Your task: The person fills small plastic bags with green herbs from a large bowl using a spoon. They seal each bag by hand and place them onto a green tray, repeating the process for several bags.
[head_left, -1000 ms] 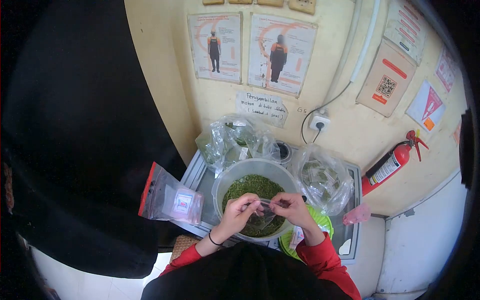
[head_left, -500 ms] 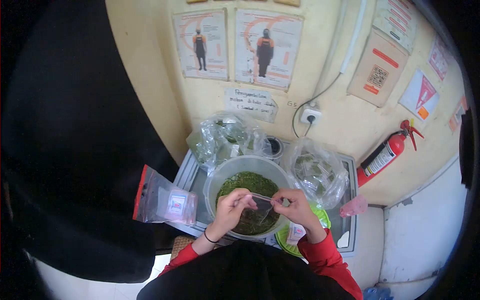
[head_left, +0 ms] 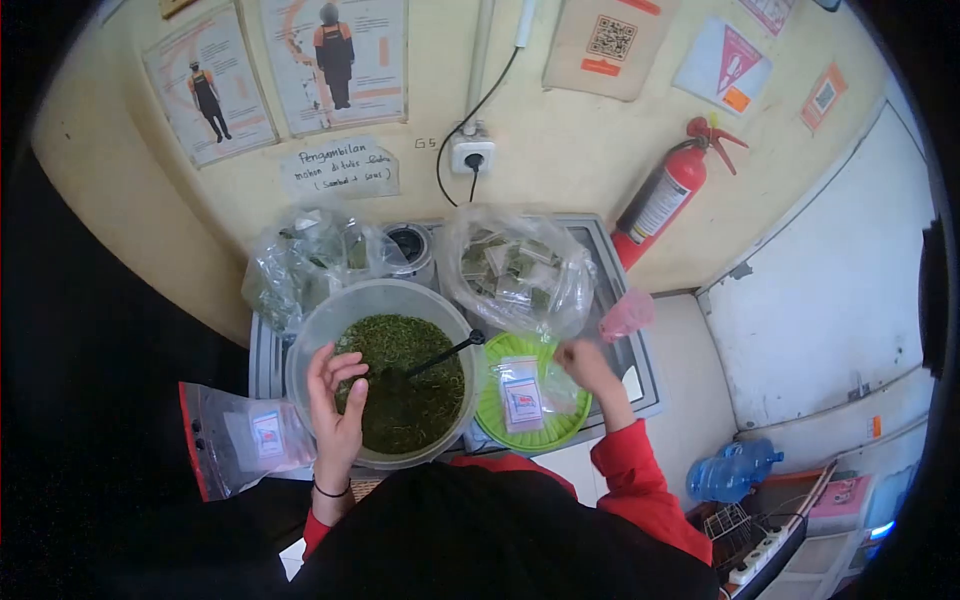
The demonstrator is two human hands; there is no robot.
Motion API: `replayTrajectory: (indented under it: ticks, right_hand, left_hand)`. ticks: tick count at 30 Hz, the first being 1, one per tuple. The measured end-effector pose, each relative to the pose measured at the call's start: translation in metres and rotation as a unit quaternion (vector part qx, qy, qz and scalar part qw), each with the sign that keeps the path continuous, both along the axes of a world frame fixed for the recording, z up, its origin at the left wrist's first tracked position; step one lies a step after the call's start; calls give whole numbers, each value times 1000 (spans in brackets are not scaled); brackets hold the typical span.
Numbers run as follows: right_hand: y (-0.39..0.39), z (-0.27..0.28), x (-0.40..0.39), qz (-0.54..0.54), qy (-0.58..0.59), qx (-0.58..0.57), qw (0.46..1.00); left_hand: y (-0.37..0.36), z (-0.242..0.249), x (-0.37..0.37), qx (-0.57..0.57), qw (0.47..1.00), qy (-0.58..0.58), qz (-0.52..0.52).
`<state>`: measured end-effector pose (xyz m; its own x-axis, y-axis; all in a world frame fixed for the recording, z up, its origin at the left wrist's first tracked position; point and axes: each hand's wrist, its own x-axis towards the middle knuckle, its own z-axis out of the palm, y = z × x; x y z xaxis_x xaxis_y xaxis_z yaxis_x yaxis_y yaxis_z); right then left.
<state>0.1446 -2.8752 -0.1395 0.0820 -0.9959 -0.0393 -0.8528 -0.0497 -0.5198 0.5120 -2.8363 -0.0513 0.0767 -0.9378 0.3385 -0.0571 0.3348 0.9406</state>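
Note:
My left hand [head_left: 338, 405] is raised at the left rim of a translucent tub [head_left: 305, 310], fingers apart, holding nothing. Inside the tub lie chopped green bits [head_left: 405, 335] and a dark-handled utensil [head_left: 447, 355] that leans on the right rim. My right hand [head_left: 590, 368] is above the right edge of a round green lid [head_left: 500, 425], its fingers curled and smeared by motion. Beside its fingertips, clear plastic [head_left: 562, 390] rests on the lid; whether they touch it is unclear. A pack of small bags [head_left: 521, 398] with a printed label also lies there.
Behind the tub are a clear bag of greens [head_left: 315, 265], a dark round container [head_left: 408, 245] and a bag of small filled packets [head_left: 515, 270]. A red-edged zip bag [head_left: 245, 440] sits left, a pink cup [head_left: 628, 315] right. A fire extinguisher [head_left: 660, 205] hangs on the wall.
Both hands held a clear little bag over the tub before. They have parted: my left hand opened, my right moved over the green lid. The view has shifted rightward, and the dark-handled utensil now shows.

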Motion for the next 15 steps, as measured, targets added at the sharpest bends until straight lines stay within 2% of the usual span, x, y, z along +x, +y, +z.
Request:
replayTrajectory:
  ticks: [2, 5, 8, 11, 14, 15]
  right_hand:
    - [25, -63, -19, -24, 41, 29, 998]
    - [52, -93, -24, -2, 43, -113, 993]
    - [58, -115, -35, -89, -92, -42, 991]
    - [50, -89, -27, -169, -219, -16, 961]
    - [34, 18, 15, -141, -338, -7, 931]
    - [31, 46, 33, -94, -366, -23, 926]
  left_hand:
    - [-1, 1, -4, 3, 1000, 1, -9]
    - [-2, 3, -10, -1, 1000, -12, -20]
    - [0, 5, -19, -3, 1000, -14, -23]
    - [0, -3, -21, 9, 997, -49, -58]
    - [4, 4, -32, 54, 990, -61, -115]
    - [7, 8, -38, 82, 984, -56, -149]
